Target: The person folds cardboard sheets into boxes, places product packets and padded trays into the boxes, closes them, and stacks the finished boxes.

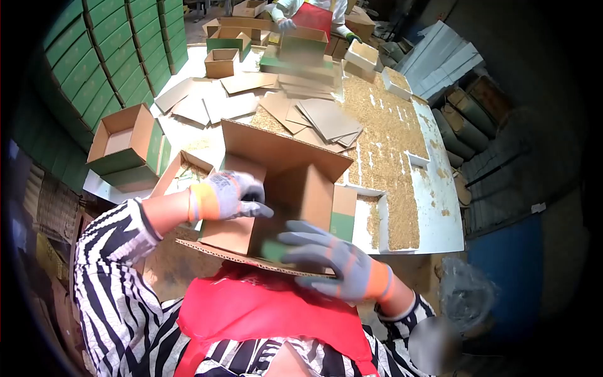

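Observation:
An open brown cardboard box (276, 151) with green outer faces sits in front of me, its flaps standing out. My left hand (233, 196), in a grey glove with an orange cuff, is over the box's left side. Its fingers are bent, with a gap between thumb and forefinger. My right hand (336, 261), gloved alike and slightly blurred, is at the near right edge of the box. The fingers are spread and reach over the near flap; whether they press on it I cannot tell. Much of the box's inside lies in shadow.
Stacked green boxes (94, 69) rise at the left, beside an open box (122, 144). Cardboard sheets (330, 119) lie beyond my box. Small golden-brown pieces (389, 163) cover the table's right part, among white trays (418, 160). Opposite stands a person in a red apron (312, 19).

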### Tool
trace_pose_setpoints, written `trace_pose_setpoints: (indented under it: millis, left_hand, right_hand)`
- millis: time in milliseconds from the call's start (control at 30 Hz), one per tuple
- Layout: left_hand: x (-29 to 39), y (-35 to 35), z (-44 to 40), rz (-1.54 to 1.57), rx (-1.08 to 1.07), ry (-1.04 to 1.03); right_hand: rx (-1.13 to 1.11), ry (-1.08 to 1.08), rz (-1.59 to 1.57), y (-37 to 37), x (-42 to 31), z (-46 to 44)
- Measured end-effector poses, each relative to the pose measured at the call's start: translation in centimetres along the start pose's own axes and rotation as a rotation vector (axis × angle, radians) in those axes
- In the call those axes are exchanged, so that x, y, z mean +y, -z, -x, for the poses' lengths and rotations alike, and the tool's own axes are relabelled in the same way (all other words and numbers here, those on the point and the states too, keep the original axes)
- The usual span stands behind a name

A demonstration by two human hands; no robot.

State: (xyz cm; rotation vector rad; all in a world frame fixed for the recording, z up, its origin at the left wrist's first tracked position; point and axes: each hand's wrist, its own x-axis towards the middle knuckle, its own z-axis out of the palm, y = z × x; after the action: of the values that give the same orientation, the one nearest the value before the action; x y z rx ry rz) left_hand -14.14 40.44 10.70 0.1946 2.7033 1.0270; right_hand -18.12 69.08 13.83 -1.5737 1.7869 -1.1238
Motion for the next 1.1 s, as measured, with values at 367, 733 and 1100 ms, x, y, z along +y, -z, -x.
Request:
trace_pose_setpoints:
  millis: [367,733,1100]
  left_hand:
    - [-3.2,1.3,3.5,1.004,0.356,0.248]
    - [-3.4,-4.5,2.9,-0.465,0.854,0.156]
    - [1.4,-1.7,3.2,-0.434,0.928,-0.063]
  right_hand:
    - [0.146,-0.498,-0.160,-1.4,5.9,-2.4]
    - [0.501,-0.010,0.869,2.8,3.7,-5.6]
    - [0.668,-0.787,-0.655,4.4,16.7,2.4]
